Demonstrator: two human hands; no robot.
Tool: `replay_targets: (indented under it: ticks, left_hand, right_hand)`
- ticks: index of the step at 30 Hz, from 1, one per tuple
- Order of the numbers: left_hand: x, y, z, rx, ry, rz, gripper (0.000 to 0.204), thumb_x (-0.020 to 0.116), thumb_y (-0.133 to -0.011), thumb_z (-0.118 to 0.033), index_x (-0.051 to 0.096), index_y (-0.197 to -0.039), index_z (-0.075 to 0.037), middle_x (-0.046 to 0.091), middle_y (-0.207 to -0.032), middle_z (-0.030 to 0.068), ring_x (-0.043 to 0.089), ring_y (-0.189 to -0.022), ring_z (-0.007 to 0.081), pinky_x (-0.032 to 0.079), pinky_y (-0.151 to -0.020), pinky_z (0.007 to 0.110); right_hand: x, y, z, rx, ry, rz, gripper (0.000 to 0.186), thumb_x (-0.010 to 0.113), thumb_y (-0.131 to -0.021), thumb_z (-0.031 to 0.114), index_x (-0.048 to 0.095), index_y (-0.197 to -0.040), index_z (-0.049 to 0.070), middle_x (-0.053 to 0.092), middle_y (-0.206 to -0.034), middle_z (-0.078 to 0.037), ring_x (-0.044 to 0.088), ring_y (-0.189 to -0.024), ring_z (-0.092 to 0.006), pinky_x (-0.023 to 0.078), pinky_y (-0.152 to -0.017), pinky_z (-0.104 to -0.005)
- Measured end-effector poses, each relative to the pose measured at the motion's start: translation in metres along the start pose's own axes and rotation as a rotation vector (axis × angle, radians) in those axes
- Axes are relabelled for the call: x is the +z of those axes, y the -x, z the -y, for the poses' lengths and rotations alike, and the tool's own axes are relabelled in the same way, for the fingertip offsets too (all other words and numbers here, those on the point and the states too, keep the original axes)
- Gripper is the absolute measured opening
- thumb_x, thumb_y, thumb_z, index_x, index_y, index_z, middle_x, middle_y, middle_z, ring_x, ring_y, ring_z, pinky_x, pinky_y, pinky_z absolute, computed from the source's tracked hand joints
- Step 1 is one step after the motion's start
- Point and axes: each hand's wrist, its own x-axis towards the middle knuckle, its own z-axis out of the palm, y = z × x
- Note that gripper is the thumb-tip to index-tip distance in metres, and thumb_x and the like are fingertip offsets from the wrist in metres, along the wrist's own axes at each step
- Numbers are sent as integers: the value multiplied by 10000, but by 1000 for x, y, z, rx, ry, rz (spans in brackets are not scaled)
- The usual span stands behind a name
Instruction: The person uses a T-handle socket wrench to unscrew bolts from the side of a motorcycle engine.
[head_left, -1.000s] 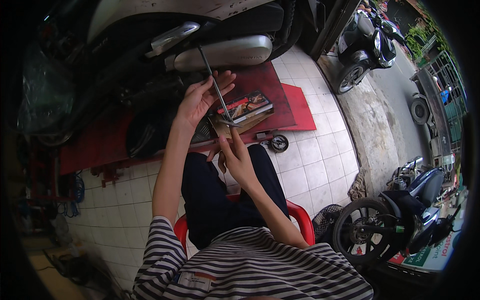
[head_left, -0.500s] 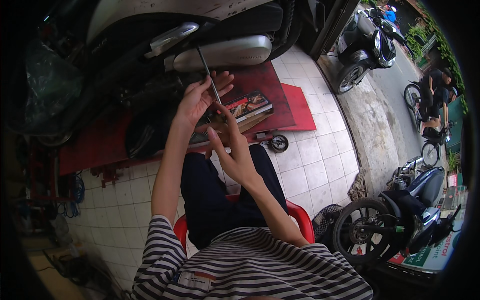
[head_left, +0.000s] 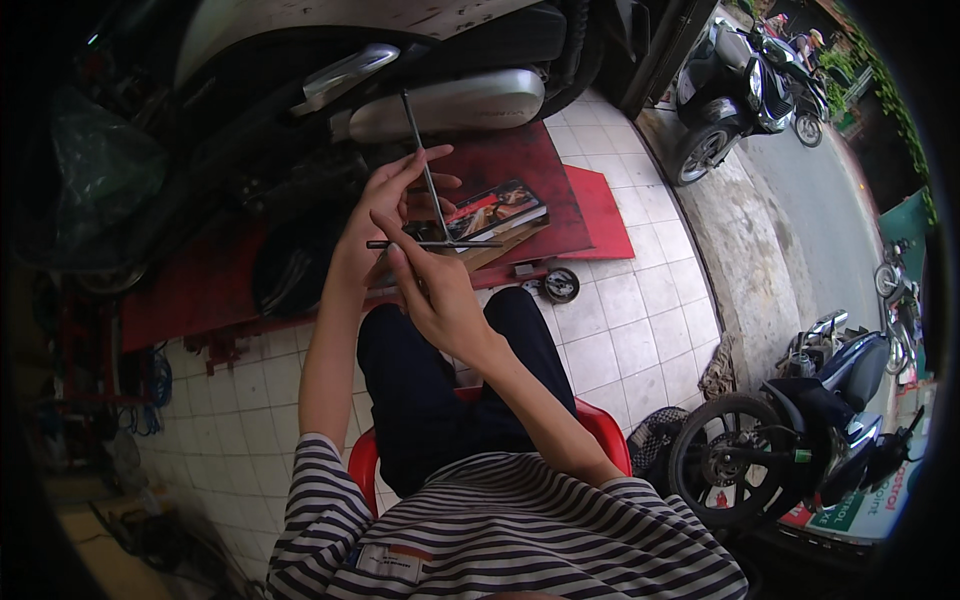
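A steel T-handle wrench (head_left: 417, 130) reaches up to the underside of a parked scooter (head_left: 445, 105), beside its silver side cover; where its tip sits I cannot make out clearly. My left hand (head_left: 388, 192) loosely holds the shaft by thumb and fingers, some fingers extended. Just below, my right hand (head_left: 428, 292) grips the left part of the horizontal crossbar with index finger and thumb. Behind the wrench, a printed box (head_left: 500, 215) lies on cardboard on the red platform (head_left: 600, 210).
A small round metal dish (head_left: 560, 286) sits on the tiled floor beside the platform. I sit on a red plastic chair (head_left: 605, 435). A dark motorbike (head_left: 830, 420) stands at lower right, another scooter (head_left: 730, 90) at upper right by the road. Blue hose (head_left: 157, 385) hangs at left.
The crossbar now shows sideways across my hands. My right hand has shifted left onto it, and my left fingers have curled a little. Riders outside have moved along the road.
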Motion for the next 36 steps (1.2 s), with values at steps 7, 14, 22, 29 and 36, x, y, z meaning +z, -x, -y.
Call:
replay_targets:
  ticks: [7,14,22,29,36]
  left_hand:
    - [-1,-7,20,42,144,-150,408,581,-999,-392,586,-1273,-90,682,-965,78,693,-735,153,582,-688,297]
    - [-2,-5,28,93,186,-133,413,599,-987,-393,596,-1231,-60,693,-978,112,719,-818,225,598,-709,331]
    - [1,-6,22,103,179,-136,426,594,-990,-393,602,-1251,-56,699,-983,120,724,-834,237,602,-724,327]
    - [-7,-12,14,81,188,-145,354,575,-1008,-343,594,-1191,-41,702,-1050,147,726,-898,253,618,-777,333]
    - [-18,-18,9,78,283,65,270,522,-1034,-227,582,-1161,3,647,-1215,229,677,-1078,343,610,-900,397]
  right_hand:
    - [-11,-4,8,210,-220,-37,333,381,-1081,186,570,-1297,18,736,-787,-82,551,-490,-97,455,-511,-256]
    - [-22,0,20,176,-162,-66,342,380,-1082,181,545,-1339,27,751,-828,-86,579,-532,-95,467,-545,-256]
    - [-20,-7,15,93,-157,-78,357,440,-1055,140,509,-1388,32,750,-849,-124,616,-542,-145,492,-579,-277]
    - [-14,-13,9,-18,186,80,419,382,-1079,199,441,-1454,21,739,-761,-103,693,-602,-147,536,-613,-279]
    - [-9,28,-4,477,-314,184,540,344,-1089,261,200,-1552,24,668,-622,-129,634,-460,-185,505,-454,-276]
